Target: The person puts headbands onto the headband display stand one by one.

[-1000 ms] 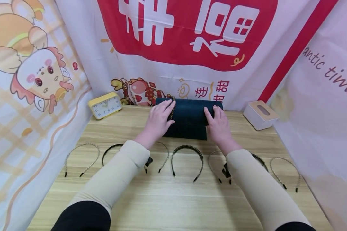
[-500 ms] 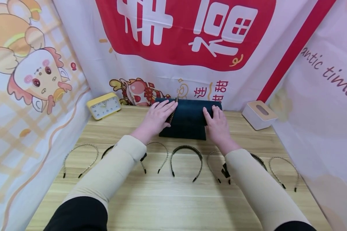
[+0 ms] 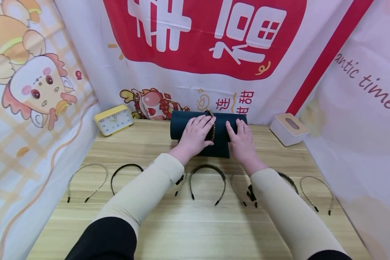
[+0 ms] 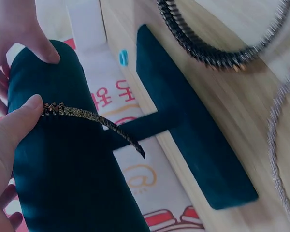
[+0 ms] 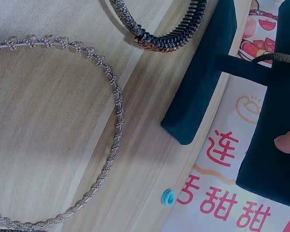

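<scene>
A dark teal velvet headband stand (image 3: 178,124) stands at the back of the table, its thick roll raised on a post above a flat base (image 4: 198,140). Round the roll sits a beaded headband (image 3: 213,130), right of the middle. My left hand (image 3: 195,135) lies over the roll and holds this headband; in the left wrist view its thumb presses against the beads, and one dark tip of the band (image 4: 137,149) hangs free. My right hand (image 3: 242,141) grips the roll's right end, thumb in front and fingers over the top. The far sides of the fingers are hidden.
Several headbands lie in a row in front of the stand, among them a dark coiled one (image 3: 208,166) in the middle. A yellow clock (image 3: 114,120) stands back left, a tissue box (image 3: 289,129) back right. Printed cloth hangs behind and on both sides.
My left hand has slid the beaded headband rightward along the roll, baring the roll's left end. The right hand keeps its hold at the right end.
</scene>
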